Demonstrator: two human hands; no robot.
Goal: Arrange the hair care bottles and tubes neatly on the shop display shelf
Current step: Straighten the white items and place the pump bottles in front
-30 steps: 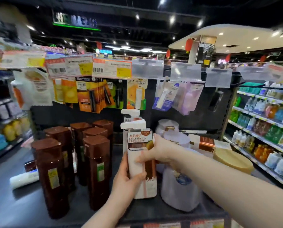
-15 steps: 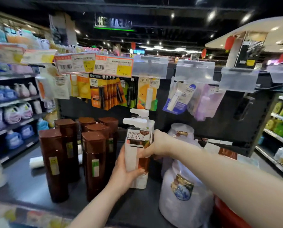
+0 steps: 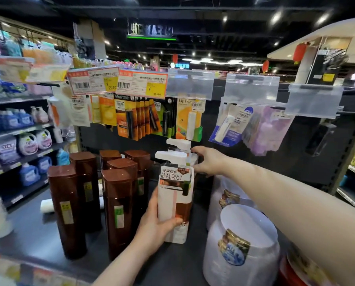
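Head view: on the dark shelf [image 3: 34, 234], the left hand [image 3: 154, 226] wraps the lower body of an upright white pump bottle [image 3: 175, 195] labelled "LUXURIOUS REPAIRING" under Chinese characters. The right hand [image 3: 209, 159] curls its fingers round the neck of a second pump bottle [image 3: 179, 143] just behind it. Brown bottles [image 3: 118, 203] stand just left. Hanging cards [image 3: 188, 118] above read "Men", "Lip Pure" and "NIVEA"; a price tag [image 3: 94, 82] shows 29.90.

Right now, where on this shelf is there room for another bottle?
Bare shelf: left of the brown bottles, in front of the white tube, and at the front edge before the front pump bottle. Crowded between it and the tubs.
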